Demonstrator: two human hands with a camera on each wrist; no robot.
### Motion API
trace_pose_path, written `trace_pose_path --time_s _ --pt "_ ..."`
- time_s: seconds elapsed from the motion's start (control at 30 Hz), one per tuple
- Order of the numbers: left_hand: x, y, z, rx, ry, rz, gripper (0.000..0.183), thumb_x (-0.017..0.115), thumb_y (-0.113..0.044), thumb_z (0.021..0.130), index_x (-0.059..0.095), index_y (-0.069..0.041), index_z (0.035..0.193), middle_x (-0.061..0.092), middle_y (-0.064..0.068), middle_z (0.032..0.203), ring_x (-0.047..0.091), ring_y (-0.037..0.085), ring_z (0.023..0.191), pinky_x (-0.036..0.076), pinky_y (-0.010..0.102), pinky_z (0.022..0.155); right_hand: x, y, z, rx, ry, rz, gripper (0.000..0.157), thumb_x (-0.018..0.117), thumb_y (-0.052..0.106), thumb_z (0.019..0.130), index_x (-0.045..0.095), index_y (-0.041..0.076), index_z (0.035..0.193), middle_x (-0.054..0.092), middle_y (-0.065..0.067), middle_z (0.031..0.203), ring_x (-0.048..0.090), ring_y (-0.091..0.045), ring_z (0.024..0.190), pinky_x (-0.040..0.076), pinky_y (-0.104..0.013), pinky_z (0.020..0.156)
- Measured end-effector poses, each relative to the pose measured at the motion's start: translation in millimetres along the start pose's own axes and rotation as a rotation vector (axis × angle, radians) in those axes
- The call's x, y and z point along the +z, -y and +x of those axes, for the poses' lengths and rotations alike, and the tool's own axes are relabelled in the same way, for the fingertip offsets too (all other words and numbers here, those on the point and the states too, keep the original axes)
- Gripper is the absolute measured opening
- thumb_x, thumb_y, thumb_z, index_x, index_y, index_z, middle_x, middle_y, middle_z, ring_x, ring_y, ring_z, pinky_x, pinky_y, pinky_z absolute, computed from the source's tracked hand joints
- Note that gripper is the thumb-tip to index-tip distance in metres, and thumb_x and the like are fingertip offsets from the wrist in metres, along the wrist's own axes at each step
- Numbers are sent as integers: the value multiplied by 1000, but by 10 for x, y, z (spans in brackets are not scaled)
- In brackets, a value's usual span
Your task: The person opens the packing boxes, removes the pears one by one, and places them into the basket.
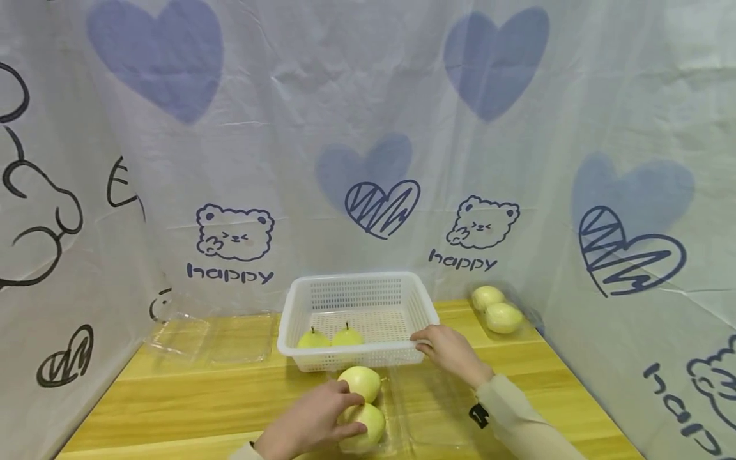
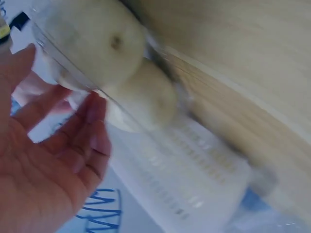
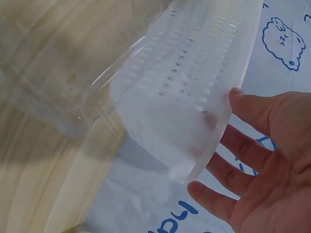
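Observation:
A white plastic basket (image 1: 359, 348) stands at the back of the table, with two yellow-green pears (image 1: 347, 337) inside by its front wall. My right hand (image 1: 451, 351) holds the basket's front right corner, thumb and fingers on either side of the rim (image 3: 221, 127). Nearer me, two more pears (image 1: 365, 425) sit one behind the other in a clear plastic box (image 1: 393, 409). My left hand (image 1: 316, 415) is at their left side with loosely bent fingers. In the left wrist view its fingertips (image 2: 99, 104) are at the box's edge; whether they touch a pear is unclear.
An open clear lid or tray (image 1: 437, 409) lies right of the near pears. Two pears (image 1: 502, 317) in clear packaging stand at the back right. Another clear box (image 1: 238, 338) is open at the back left. Printed white curtains (image 1: 356, 96) enclose the wooden table (image 1: 201, 399).

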State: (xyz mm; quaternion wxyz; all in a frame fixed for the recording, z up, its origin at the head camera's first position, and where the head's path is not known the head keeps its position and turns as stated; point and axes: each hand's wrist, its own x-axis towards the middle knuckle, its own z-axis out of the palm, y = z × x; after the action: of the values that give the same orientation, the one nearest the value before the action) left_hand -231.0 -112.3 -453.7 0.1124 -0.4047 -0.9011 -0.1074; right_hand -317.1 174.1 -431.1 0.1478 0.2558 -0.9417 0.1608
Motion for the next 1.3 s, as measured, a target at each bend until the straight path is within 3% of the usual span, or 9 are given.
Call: trace_pose_path --time_s 0.17,0.4,0.53,0.7,0.93,1.07,1.3 --pt "33 -126 25 -34 40 124 42 69 -62 79 64 -23 96 51 -8 73 45 4 64 38 21 58 -7 11 32 28 34 17 17 71 11 87 76 9 103 74 -8 100 69 -26 91 56 -43 80" --pt "87 -183 72 -78 63 120 41 68 -63 80 63 -23 89 56 -9 69 52 8 63 42 24 59 -25 50 43 8 49 26 16 70 6 87 75 5 102 74 -11 100 69 -28 94 56 -44 84" --pt "98 -206 108 -95 84 139 44 64 -66 81 62 -25 97 56 -8 65 52 9 60 41 26 60 -26 61 50 12 48 31 16 70 5 87 75 4 101 74 -11 100 69 -28 93 56 -42 83" --pt "129 -236 162 -175 168 165 55 56 -73 82 61 -26 111 63 -1 69 61 18 68 45 34 69 -21 68 66 21 49 45 16 70 3 86 75 3 101 74 -13 101 70 -28 93 57 -41 82" --pt "162 -240 265 -277 292 75 64 53 -75 82 61 -24 121 71 3 81 68 24 82 47 51 86 -13 66 58 21 38 42 16 70 3 86 75 2 102 74 -14 100 69 -29 92 57 -42 81" --pt "148 -237 313 -312 335 22 66 55 -75 81 62 -25 122 72 0 83 68 22 83 45 52 89 -10 57 40 19 36 37 16 70 4 87 75 3 102 74 -12 98 69 -27 90 57 -41 81" --pt "209 -227 316 -320 277 -2 65 59 -74 78 66 -27 122 73 -1 89 66 18 81 43 47 81 3 59 31 -3 28 40 16 70 4 86 75 3 101 74 -12 98 69 -27 90 57 -41 81"
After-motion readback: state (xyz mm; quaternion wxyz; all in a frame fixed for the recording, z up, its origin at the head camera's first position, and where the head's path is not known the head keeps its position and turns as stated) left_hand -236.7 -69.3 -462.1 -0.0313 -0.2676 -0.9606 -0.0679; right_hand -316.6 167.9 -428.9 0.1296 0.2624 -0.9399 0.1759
